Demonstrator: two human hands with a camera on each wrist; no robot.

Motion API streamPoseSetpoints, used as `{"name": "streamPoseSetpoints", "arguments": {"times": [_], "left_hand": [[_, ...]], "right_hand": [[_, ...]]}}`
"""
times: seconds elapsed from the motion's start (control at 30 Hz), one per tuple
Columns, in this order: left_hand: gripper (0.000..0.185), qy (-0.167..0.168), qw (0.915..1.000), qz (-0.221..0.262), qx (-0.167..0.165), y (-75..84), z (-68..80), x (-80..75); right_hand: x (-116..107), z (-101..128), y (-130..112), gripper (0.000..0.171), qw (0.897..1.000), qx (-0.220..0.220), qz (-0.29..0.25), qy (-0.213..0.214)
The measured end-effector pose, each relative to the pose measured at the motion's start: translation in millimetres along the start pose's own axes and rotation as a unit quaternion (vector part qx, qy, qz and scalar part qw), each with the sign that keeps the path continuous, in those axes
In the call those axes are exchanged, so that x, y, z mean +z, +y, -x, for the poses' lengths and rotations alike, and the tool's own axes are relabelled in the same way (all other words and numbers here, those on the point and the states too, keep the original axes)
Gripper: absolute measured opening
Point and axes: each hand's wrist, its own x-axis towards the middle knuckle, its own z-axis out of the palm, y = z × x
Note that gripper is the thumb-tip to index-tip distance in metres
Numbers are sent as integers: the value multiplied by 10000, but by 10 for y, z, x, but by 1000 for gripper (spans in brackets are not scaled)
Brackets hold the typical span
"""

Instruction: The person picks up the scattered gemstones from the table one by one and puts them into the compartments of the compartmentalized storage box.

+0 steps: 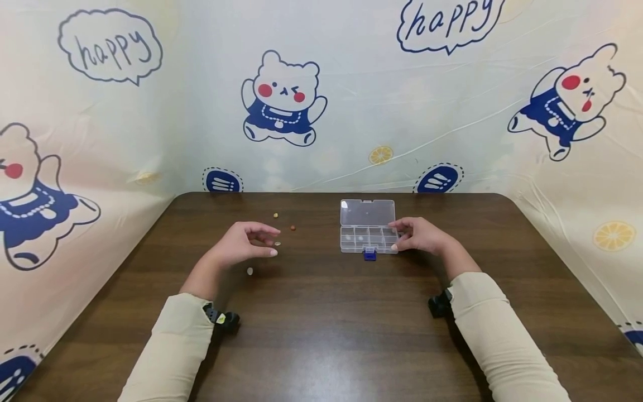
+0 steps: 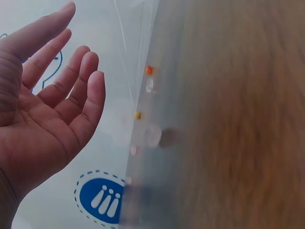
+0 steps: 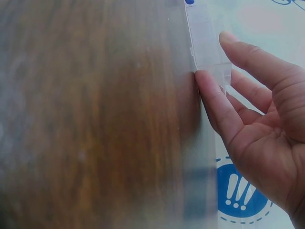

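The left hand (image 2: 43, 124) hangs with fingers (image 2: 90, 95) loosely spread, near small beads (image 2: 149, 70) on the wooden table (image 2: 228, 119).

1. A dark brown wooden table with rounded far corners (image 1: 321, 335) is seen filling the lower half of the head view.
2. A clear plastic compartment box with its lid laid open and a small blue clasp (image 1: 367, 226) is set on the table, right of centre.
3. Small loose pieces are scattered left of centre: a yellowish bead (image 1: 276, 215) farthest back, an orange-brown bead (image 1: 293, 228) to its lower right, a pale bead (image 1: 277, 243) below that, and a whitish bead (image 1: 249, 271) nearest the lower edge.
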Motion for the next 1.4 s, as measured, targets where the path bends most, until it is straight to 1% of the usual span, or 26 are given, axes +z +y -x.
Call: {"name": "streamPoseSetpoints", "arguments": {"times": [0.13, 0.27, 0.47, 0.67, 0.87, 1.1, 1.3, 1.4], "left_hand": [[48, 69, 9999, -93, -13, -56, 62, -54], [49, 87, 9999, -70, -58, -96, 126, -103], [48, -22, 10000, 24, -62, -168, 176, -155], [49, -151, 9997, -132, -129, -214, 206, -179], [48, -207, 9993, -258, -169, -239, 254, -211], [44, -481, 9956, -649, -470, -288, 298, -279], [36, -786, 9922, -760, -600, -324, 289, -318], [34, -931, 9908, -787, -584, -347, 276, -326]], "right_hand": [[4, 15, -8, 69, 10000, -11, -15, -13], [10, 17, -12, 69, 10000, -42, -22, -4], [4, -8, 15, 69, 10000, 9, 2, 30], [-6, -5, 34, 70, 10000, 19, -1, 61], [-5, 7, 17, 69, 10000, -16, 24, 45], [-5, -1, 20, 68, 10000, -39, 2, -4], [-7, 4, 20, 68, 10000, -5, -24, 11], [-9, 6, 13, 68, 10000, 5, 25, 18]]}}
